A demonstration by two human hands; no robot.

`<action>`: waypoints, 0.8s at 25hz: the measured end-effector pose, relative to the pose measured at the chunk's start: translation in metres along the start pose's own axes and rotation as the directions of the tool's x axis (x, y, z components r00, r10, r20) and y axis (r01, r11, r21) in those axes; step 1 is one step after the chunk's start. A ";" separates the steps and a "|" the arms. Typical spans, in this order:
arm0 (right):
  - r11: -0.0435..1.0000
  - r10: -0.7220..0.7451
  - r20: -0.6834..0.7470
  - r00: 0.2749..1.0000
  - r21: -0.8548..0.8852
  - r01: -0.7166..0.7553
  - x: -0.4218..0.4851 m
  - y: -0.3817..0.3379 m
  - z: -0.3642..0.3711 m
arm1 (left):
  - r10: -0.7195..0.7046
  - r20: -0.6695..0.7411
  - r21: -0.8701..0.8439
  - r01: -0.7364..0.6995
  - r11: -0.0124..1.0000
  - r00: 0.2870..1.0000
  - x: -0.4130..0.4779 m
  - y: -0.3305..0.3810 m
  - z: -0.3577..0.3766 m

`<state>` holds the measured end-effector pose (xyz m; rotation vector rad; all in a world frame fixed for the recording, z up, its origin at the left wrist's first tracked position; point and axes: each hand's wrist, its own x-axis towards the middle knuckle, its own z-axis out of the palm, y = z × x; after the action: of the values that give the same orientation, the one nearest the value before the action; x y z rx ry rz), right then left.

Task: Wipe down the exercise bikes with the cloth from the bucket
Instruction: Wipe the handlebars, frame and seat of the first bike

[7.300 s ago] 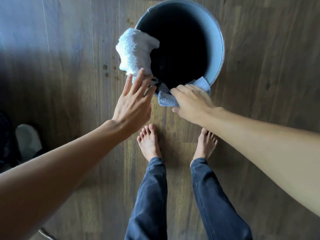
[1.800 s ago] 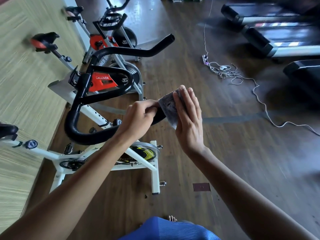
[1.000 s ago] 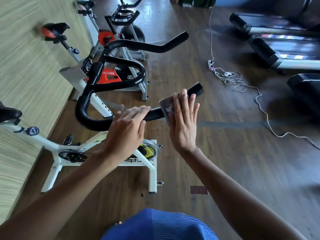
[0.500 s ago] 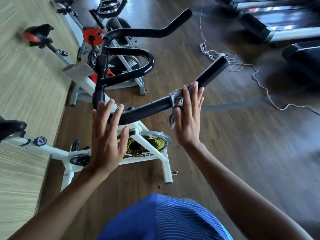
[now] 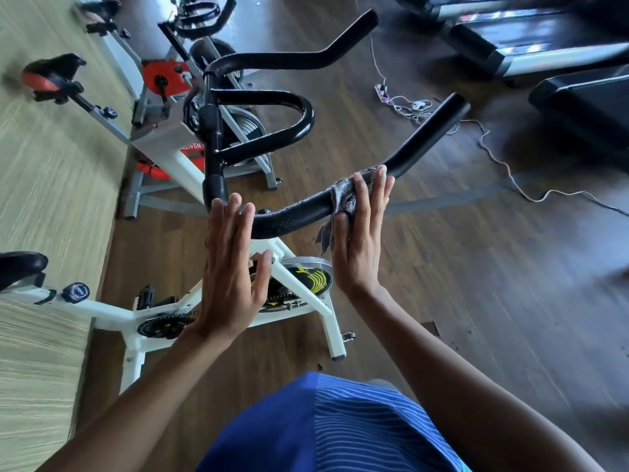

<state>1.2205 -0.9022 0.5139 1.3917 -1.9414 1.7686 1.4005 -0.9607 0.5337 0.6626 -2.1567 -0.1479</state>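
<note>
A white exercise bike (image 5: 170, 311) stands in front of me with a black curved handlebar (image 5: 292, 216). A grey cloth (image 5: 343, 195) is draped over the right arm of that handlebar. My right hand (image 5: 360, 240) presses the cloth against the bar with straight fingers. My left hand (image 5: 231, 267) is flat and spread, its fingertips at the bend of the handlebar, holding nothing. The bucket is out of view.
A second bike with red parts (image 5: 163, 76) and a third one (image 5: 200, 15) stand behind, along the pale wall (image 5: 41, 185) on the left. Treadmills (image 5: 510, 52) line the right. A power strip with tangled cable (image 5: 415, 107) lies on the dark wooden floor.
My left hand let go of the handlebar and spread flat. My right hand slid the cloth back along the bar from its tip. The view swung closer over the bike.
</note>
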 end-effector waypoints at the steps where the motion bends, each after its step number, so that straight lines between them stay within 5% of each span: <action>1: 1.000 -0.012 -0.006 1.000 0.004 0.012 -0.003 -0.004 0.003 | 0.001 0.005 -0.016 -0.001 1.000 1.000 0.000 0.000 -0.001; 20: 0.996 -0.005 0.009 1.000 -0.094 0.006 -0.043 -0.078 0.046 | 0.034 0.100 -0.218 -0.012 0.976 0.994 -0.003 -0.014 -0.020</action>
<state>1.3196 -0.9086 0.5262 1.3746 -1.9949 1.6487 1.4231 -0.9683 0.5402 0.5131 -2.2062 -0.4075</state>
